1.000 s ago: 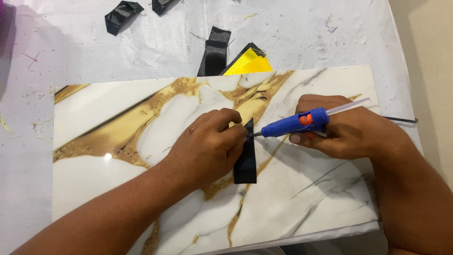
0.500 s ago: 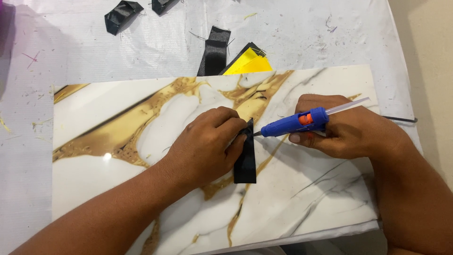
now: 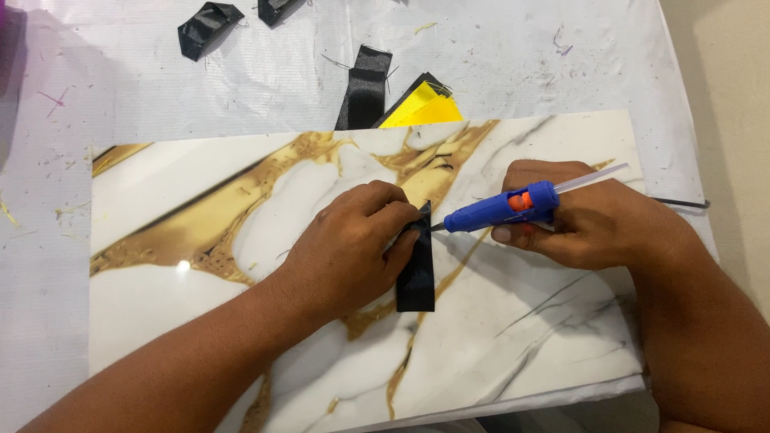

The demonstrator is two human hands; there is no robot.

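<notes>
A ribbon strip (image 3: 416,269) lies on the board (image 3: 200,297) at mid-tabletop (image 3: 561,56), the left hand (image 3: 353,248) on its left, the right hand (image 3: 585,220) with the glue gun (image 3: 501,208) right. More ribbon pieces (image 3: 365,88) lie on the far side.
</notes>
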